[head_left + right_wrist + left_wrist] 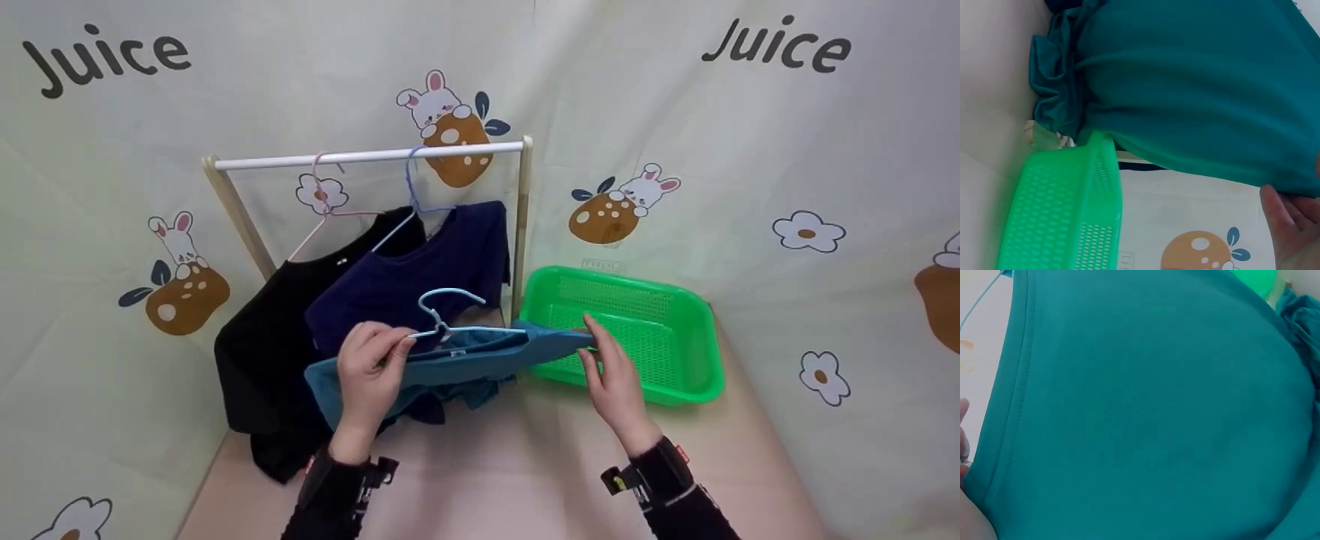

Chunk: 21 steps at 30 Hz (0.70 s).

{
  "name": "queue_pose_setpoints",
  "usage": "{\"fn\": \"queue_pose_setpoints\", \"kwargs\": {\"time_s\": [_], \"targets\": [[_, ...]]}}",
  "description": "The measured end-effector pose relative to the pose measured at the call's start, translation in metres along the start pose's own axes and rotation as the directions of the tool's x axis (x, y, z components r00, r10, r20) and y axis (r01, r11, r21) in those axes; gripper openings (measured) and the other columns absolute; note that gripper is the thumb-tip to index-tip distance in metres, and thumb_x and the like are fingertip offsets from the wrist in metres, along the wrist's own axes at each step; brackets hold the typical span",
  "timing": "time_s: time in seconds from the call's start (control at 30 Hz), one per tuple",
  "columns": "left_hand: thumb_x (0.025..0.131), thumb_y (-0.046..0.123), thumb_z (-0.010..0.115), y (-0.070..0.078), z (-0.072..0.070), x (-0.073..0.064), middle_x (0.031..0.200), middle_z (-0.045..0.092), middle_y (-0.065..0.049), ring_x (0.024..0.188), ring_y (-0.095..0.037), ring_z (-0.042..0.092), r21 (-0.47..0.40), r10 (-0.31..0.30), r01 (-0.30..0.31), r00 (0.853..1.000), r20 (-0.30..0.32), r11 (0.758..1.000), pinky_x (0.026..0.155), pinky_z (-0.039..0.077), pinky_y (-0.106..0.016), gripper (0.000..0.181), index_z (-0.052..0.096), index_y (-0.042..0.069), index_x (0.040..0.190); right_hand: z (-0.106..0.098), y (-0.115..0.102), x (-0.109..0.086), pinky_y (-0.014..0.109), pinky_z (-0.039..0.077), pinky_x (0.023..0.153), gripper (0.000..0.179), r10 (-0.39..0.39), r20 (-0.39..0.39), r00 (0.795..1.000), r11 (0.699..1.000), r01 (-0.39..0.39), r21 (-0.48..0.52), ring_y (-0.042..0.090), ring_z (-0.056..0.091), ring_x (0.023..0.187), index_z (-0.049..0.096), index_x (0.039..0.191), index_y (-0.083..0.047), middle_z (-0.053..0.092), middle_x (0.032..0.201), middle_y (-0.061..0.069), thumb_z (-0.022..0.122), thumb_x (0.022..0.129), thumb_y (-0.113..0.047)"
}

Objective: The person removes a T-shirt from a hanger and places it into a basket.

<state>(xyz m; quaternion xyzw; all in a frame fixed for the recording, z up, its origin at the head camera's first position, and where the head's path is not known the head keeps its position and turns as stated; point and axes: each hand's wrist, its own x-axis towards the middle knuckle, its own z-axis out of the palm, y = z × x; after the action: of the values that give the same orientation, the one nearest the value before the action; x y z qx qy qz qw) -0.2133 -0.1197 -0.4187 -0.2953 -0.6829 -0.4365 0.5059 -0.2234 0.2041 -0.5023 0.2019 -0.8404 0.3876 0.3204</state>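
Note:
A teal T-shirt [480, 364] is held up in front of the rack, a light blue hanger [442, 328] inside its neck with the hook pointing up. At the left end of the neckline, my left hand [371, 367] pinches the hanger's arm between thumb and fingers. My right hand [615, 379] holds the shirt's right shoulder end, thumb and fingers on either side of the cloth. Seen from the left wrist, the teal fabric [1151, 405] fills most of the view. The right wrist view shows the thumb [1278, 216] at the fabric's edge and the shirt's lower part bunched.
Behind stands a clothes rack with a white rail [367, 157] and wooden posts. A black shirt [262, 360] hangs there on a pink hanger, a navy shirt [420, 262] on a purplish-blue one. A green basket [701, 352] sits on the table [480, 480], right of the rack.

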Motion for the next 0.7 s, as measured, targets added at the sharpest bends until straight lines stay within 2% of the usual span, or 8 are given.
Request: {"fn": "queue_pose_setpoints", "kwargs": {"time_s": [0.13,0.27,0.37,0.5,0.57,0.7], "targets": [[0.078,-0.004,0.076,0.003,0.003,0.003,0.067,0.057,-0.011,0.06,-0.023,0.047,0.012,-0.008,0.008,1.0,0.011,1.0,0.062,0.036,-0.031,0.004,0.072,-0.003,0.077,-0.005,0.002,0.0,0.042,0.053,0.076,0.046,-0.005,-0.055,0.998,1.0,0.003,-0.026,0.029,0.067,0.095,0.057,0.134,-0.001,0.065,0.12,0.019,0.061,0.09,0.013],[0.066,-0.017,0.076,0.002,0.005,0.001,0.067,0.057,-0.011,0.059,-0.024,0.047,0.034,-0.018,0.018,1.0,0.014,0.999,0.062,0.035,-0.03,0.019,0.071,-0.003,0.076,-0.008,0.005,-0.002,0.029,0.054,0.069,0.041,0.0,-0.074,0.997,1.0,0.003,0.029,0.021,0.069,0.079,0.063,0.127,-0.001,0.069,0.112,0.017,0.063,0.089,0.014],[0.064,-0.02,0.077,0.0,0.005,-0.001,0.067,0.057,-0.011,0.06,-0.023,0.047,0.048,-0.03,0.029,0.999,0.018,0.998,0.061,0.035,-0.029,0.022,0.071,-0.003,0.076,-0.011,0.01,-0.006,0.023,0.053,0.062,0.034,0.024,-0.09,0.996,0.997,-0.016,0.078,0.02,0.069,0.07,0.067,0.12,0.002,0.071,0.102,0.018,0.062,0.089,0.014],[0.065,-0.021,0.076,-0.004,0.003,-0.004,0.068,0.055,-0.011,0.06,-0.021,0.044,0.047,-0.066,0.066,0.998,0.002,0.997,0.062,0.033,-0.028,0.023,0.07,-0.002,0.077,-0.018,0.017,-0.011,0.021,0.053,0.058,0.022,0.122,-0.144,0.982,0.985,-0.102,0.139,0.022,0.068,0.063,0.069,0.108,0.005,0.071,0.093,0.019,0.06,0.091,0.015],[0.065,-0.022,0.075,-0.006,0.001,-0.006,0.068,0.055,-0.011,0.061,-0.021,0.044,0.044,-0.08,0.081,0.997,-0.01,0.996,0.063,0.033,-0.028,0.023,0.07,-0.002,0.077,-0.021,0.019,-0.014,0.019,0.052,0.058,0.019,0.192,-0.164,0.968,0.972,-0.165,0.165,0.023,0.068,0.061,0.069,0.105,0.007,0.07,0.09,0.019,0.058,0.092,0.015],[0.069,-0.018,0.075,-0.012,-0.003,-0.01,0.069,0.055,-0.011,0.062,-0.022,0.045,0.043,-0.081,0.082,0.996,-0.026,0.996,0.063,0.033,-0.028,0.018,0.07,-0.002,0.078,-0.028,0.023,-0.017,0.023,0.055,0.059,0.016,0.33,-0.168,0.929,0.93,-0.29,0.226,0.028,0.069,0.062,0.065,0.105,0.013,0.069,0.092,0.026,0.053,0.095,0.014]]}}
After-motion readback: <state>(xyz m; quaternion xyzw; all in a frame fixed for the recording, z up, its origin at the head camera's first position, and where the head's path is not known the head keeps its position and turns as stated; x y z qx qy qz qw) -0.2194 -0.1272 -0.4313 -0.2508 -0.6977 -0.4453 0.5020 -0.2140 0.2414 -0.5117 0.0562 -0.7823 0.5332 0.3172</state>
